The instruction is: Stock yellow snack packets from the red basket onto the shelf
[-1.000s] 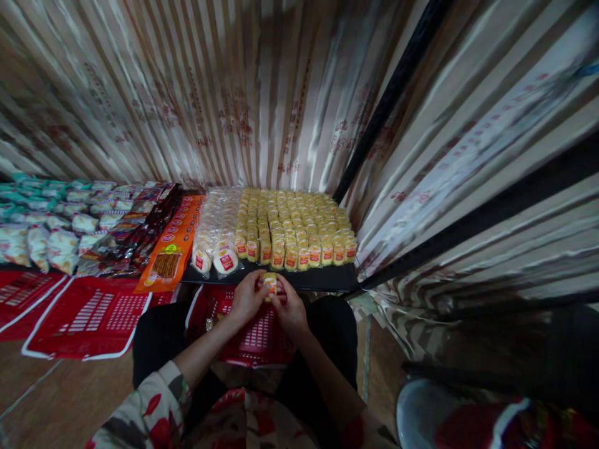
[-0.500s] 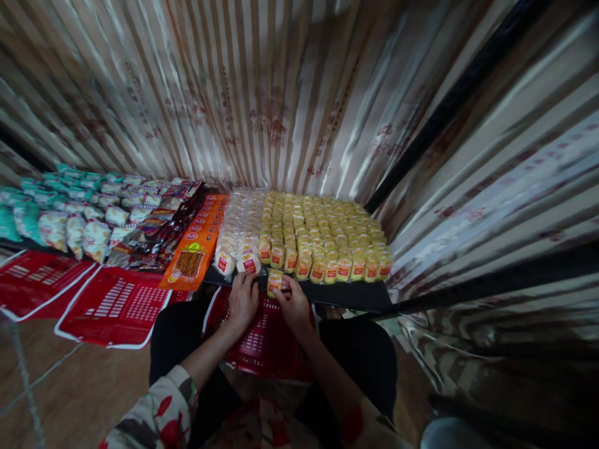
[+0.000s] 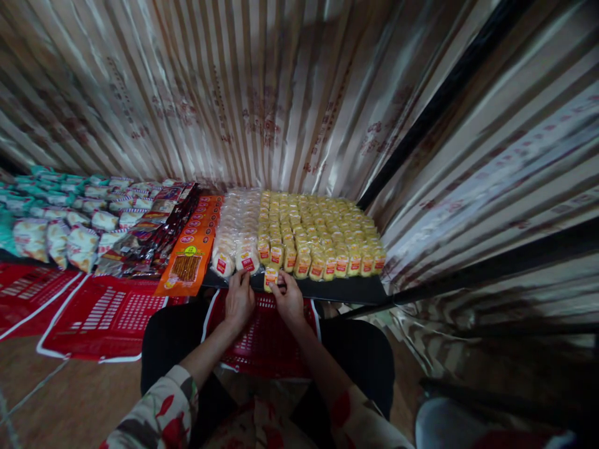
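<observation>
My right hand (image 3: 289,299) pinches a small yellow snack packet (image 3: 270,279) with a red-and-white label, held upright at the shelf's front edge. To its left, my left hand (image 3: 240,300) rests with fingers stretched forward, touching or nearly touching the bottom of a clear-wrapped white round cake packet (image 3: 247,260); it holds nothing that I can see. Behind the hands stand two rows of such white cakes (image 3: 234,218). Right of these, many matching yellow packets (image 3: 322,234) form tight rows on the black shelf (image 3: 349,288).
Left on the shelf lie an orange snack bag (image 3: 187,249), dark red packets (image 3: 154,231), and white (image 3: 84,246) and teal packets (image 3: 23,202). Red baskets (image 3: 100,318) stand below; another red basket (image 3: 266,343) is between my knees. A striped curtain (image 3: 262,93) and black bars (image 3: 449,93) enclose the shelf.
The view has shifted slightly, moving the shelf goods leftward in the picture. The right hand still holds the yellow packet, and the left hand stays by the white cakes.
</observation>
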Demonstrator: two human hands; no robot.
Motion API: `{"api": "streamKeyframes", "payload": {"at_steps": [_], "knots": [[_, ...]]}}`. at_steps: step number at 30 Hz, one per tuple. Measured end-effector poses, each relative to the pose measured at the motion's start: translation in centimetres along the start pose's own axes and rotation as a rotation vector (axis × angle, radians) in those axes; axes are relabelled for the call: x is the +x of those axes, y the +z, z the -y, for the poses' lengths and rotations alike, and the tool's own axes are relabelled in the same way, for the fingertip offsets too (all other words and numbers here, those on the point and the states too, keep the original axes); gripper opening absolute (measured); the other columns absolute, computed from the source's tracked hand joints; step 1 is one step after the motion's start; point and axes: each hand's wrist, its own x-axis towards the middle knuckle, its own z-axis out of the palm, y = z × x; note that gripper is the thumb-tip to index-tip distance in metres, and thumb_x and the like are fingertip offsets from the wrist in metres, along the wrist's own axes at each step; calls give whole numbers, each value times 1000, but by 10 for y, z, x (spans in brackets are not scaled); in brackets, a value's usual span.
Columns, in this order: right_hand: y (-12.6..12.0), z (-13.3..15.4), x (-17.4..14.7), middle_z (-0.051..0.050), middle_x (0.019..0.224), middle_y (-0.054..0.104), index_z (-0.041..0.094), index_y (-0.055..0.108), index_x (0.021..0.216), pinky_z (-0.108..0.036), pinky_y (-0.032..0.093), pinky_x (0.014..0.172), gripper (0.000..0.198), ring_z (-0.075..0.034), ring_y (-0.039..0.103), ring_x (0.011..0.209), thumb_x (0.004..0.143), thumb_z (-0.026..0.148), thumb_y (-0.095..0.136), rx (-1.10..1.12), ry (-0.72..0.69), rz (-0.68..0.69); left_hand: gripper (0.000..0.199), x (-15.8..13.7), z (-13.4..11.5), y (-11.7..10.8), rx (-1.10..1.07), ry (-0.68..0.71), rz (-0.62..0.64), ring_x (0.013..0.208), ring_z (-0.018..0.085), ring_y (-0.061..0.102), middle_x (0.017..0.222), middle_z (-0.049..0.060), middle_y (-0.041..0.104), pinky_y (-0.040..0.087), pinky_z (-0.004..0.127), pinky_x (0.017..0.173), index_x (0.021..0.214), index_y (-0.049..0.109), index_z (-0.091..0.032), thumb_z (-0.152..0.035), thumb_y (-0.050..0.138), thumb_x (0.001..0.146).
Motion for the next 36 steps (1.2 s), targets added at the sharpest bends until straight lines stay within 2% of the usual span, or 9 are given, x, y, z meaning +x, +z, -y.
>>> {"api": "streamKeyframes", "payload": {"at_steps": [7,12,16,19,24,30,36], "knots": [[10,14,12,-10,98,63,14,53,117,-31,53,67,41,-19,61,82,79,30,53,-76,-11,3,42,-1,16,-3,63,19,-4,116,27,46,118,17,51,46,45,96,114,56,-9,-2,39,76],[19,16,18,-10,102,63,16,51,115,-33,51,74,36,-20,60,89,81,29,51,-143,-76,-42,38,-4,21,-3,70,55,-8,116,27,47,119,18,51,47,45,96,111,57,-8,-2,39,77],[27,10,19,-11,98,63,17,53,106,-35,49,79,26,-22,58,91,83,29,49,-214,-117,-84,39,-5,16,-3,36,49,17,115,27,50,121,17,52,49,45,94,111,58,-12,-3,40,77],[29,6,21,-11,96,62,17,54,101,-36,49,79,21,-22,57,90,85,28,45,-234,-137,-80,42,-6,11,0,-21,75,80,113,22,53,123,15,52,51,38,92,115,56,-14,-3,38,79],[28,4,21,-11,103,59,18,55,103,-35,49,83,23,-20,56,95,86,23,39,-186,-198,-62,47,-2,-1,11,-110,141,172,121,22,48,129,17,50,45,38,100,124,50,-11,-3,36,80],[24,3,10,-12,114,55,18,57,107,-39,42,97,27,-21,49,111,86,20,40,-225,-258,-93,45,3,-9,20,-153,139,145,125,23,46,133,18,48,44,41,102,126,49,-10,-6,36,83],[23,-2,2,-10,108,55,19,63,108,-36,45,93,33,-20,52,103,85,18,38,-299,-248,-50,45,6,-7,24,-146,117,123,129,24,40,136,16,45,43,43,103,127,48,-13,-8,38,83]]}}
